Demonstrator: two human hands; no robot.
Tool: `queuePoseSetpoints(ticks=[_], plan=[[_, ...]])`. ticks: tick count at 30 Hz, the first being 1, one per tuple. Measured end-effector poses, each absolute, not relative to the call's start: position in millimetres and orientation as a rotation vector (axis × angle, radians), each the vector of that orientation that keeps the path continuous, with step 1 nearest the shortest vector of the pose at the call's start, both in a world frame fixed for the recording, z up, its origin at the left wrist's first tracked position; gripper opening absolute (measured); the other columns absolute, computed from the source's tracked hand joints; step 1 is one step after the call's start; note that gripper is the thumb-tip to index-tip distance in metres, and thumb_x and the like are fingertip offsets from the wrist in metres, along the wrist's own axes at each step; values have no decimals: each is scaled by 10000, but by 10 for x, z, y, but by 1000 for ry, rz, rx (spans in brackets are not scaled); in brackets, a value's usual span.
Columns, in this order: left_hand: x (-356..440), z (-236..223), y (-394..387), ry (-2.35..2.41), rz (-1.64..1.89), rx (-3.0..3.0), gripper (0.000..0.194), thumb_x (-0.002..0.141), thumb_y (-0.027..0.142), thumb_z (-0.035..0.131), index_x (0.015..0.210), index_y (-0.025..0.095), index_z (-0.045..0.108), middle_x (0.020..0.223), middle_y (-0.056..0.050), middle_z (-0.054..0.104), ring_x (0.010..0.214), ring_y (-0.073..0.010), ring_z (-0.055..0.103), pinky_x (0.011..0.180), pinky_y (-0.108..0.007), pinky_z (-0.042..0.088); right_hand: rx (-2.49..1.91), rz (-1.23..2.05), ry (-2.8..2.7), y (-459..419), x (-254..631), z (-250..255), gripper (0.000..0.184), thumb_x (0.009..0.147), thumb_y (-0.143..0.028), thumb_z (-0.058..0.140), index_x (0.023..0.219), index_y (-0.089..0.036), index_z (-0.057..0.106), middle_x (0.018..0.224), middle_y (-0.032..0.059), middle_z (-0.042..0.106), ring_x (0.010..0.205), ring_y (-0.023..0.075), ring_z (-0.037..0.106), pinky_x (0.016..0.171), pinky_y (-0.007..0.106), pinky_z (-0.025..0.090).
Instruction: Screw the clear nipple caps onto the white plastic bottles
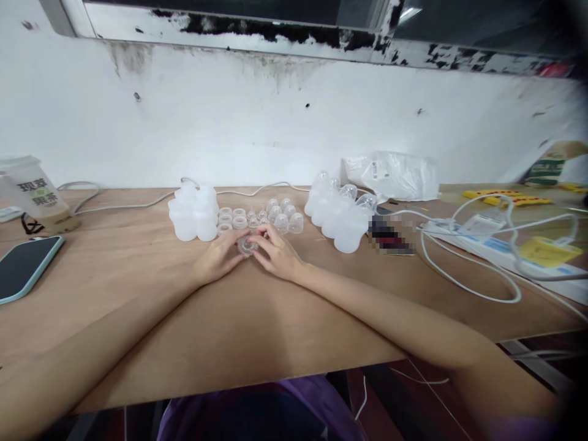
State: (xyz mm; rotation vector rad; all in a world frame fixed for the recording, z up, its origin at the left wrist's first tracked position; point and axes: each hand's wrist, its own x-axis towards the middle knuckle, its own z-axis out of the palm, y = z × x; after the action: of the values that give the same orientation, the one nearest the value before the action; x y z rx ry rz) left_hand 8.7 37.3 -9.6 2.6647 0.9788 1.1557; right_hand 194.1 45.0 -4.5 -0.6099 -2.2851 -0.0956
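My left hand (219,256) and my right hand (281,256) meet over the table, fingers curled round a clear bottle ring (247,245). Whether a nipple sits inside it is too small to tell. Just beyond my fingers, several pale screw rings (239,218) lie in rows. Beside them stand a few clear bottle nipples (253,217) and several clear domed caps (282,222). To the left is a cluster of frosted white baby bottles (186,214) without caps. A slanting row of similar bottles (347,236), topped with clear domes, stands on the right.
A drink cup (43,199) and a phone (27,266) are at the left. A crumpled plastic bag (392,176) lies by the wall. On the right are a pixelated dark object (390,236), a power strip (473,242) with looping white cables, and yellow strips (505,199).
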Motion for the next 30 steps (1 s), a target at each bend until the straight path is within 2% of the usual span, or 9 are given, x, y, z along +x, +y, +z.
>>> queuePoseSetpoints(ticks=[4,6,9,12,14,18,20,24,30], plan=[[108,-67,329,945,1139,2726,466,795,275,472,1224,198,310,1148,-92,495,1032,-175,485,888,-338,406,-678,102,-2236,471,1942,-48,258,776,-233,464,1013,-134,443,1006,108,438,906,166,451,779,308,414],[116,-51,310,940,1142,2726,451,801,267,461,1221,202,310,1168,-85,484,1056,-172,470,904,-337,393,-734,265,-2208,493,1943,-44,311,783,-265,461,1056,-135,388,984,98,470,803,141,487,729,297,425],[125,-22,287,954,1112,2758,400,812,258,437,1198,214,338,1164,-71,488,1074,-171,454,919,-342,376,-819,511,-2252,513,1942,-26,253,820,-289,400,1034,-155,410,806,37,530,604,102,482,624,263,418],[131,0,278,966,1080,2770,460,777,300,484,1199,200,332,1171,-87,467,1095,-194,427,928,-358,362,-853,634,-2241,512,1938,-8,184,822,-288,393,926,-158,472,684,2,524,546,88,466,574,230,391],[134,3,281,1026,1096,2727,488,749,333,511,1180,174,346,1155,-105,464,1086,-210,426,917,-363,366,-876,645,-2201,509,1938,-7,161,806,-280,418,887,-157,481,667,-6,526,526,79,456,554,215,374],[144,-14,291,1226,1044,2609,240,795,321,419,959,157,483,885,-61,572,832,-168,544,744,-305,442,-888,566,-2218,517,1938,-26,120,778,-242,448,850,-168,509,622,-27,515,516,72,433,531,192,336],[155,-21,290,1279,974,2582,200,795,320,413,876,161,503,811,-38,592,745,-150,558,678,-276,443,-878,517,-2231,525,1936,-37,102,770,-221,453,826,-170,520,619,-31,513,516,67,421,529,185,324],[170,-25,284,1313,952,2553,158,770,300,445,839,167,495,790,-18,607,711,-134,564,647,-247,431,-847,440,-2292,516,1932,-42,125,787,-222,427,853,-169,518,641,-23,521,541,76,432,539,186,325],[157,-40,294,1294,987,2570,145,762,272,446,850,164,481,778,-21,595,719,-137,556,647,-248,426,-767,335,-2372,478,1932,-41,199,844,-250,336,968,-169,468,861,37,573,731,116,515,667,222,361]])
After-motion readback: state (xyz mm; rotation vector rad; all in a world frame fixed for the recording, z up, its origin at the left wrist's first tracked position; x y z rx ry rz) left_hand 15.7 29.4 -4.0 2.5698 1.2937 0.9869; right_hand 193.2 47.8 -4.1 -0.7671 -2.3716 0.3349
